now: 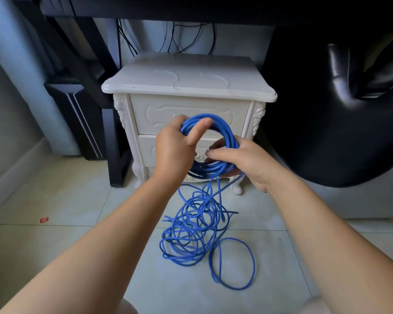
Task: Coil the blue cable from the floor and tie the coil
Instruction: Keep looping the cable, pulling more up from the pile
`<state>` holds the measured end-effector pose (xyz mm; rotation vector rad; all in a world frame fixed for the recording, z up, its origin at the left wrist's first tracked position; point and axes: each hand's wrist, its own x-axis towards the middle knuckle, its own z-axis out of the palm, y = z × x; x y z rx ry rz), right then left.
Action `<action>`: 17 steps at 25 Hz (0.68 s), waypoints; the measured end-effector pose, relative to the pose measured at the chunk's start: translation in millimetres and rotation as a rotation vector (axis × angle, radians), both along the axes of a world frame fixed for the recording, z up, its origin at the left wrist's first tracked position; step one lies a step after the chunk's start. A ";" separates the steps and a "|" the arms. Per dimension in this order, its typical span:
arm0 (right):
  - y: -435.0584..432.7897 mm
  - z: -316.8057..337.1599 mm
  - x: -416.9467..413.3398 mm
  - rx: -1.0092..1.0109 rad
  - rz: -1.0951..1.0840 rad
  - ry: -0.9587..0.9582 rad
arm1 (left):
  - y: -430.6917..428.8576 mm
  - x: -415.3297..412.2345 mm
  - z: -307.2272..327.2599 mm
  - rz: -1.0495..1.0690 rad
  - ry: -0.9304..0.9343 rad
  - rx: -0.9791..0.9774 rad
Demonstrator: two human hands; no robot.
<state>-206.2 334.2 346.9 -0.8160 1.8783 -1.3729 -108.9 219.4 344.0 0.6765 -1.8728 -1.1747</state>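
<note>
A round coil of blue cable (pixel 222 129) hangs in the air in front of the white nightstand. My left hand (pixel 175 148) grips the coil at its upper left, thumb across the strands. My right hand (pixel 243 159) holds the coil's right side, fingers curled around the strands. From the coil's bottom, the cable runs down to a loose tangle of blue cable (pixel 191 236) lying on the tiled floor, with one wide loop (pixel 253 264) spread out to the right.
A white carved nightstand (pixel 188 87) stands straight ahead under a dark desk. A black leather chair (pixel 340 123) fills the right. Black desk legs and a dark case (pixel 82 118) stand left. A small red scrap (pixel 44 220) lies on the floor tiles.
</note>
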 end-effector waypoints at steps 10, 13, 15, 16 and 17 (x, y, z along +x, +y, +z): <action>-8.8 -4.3 2.1 -0.331 -0.344 -0.039 | 13.2 0.4 0.4 -0.110 0.073 0.327; -4.5 -0.8 -3.2 -0.245 -0.312 0.124 | -2.0 9.3 0.1 -0.232 0.025 0.229; -3.1 0.0 -2.7 -0.135 -0.250 0.299 | -4.8 11.4 0.5 -0.306 -0.011 0.063; -3.2 0.8 -1.3 -0.080 -0.208 0.387 | -5.1 11.5 -0.1 -0.321 -0.043 -0.090; -4.1 1.0 0.6 -0.033 -0.170 0.471 | -5.5 10.9 -1.3 -0.338 -0.085 -0.254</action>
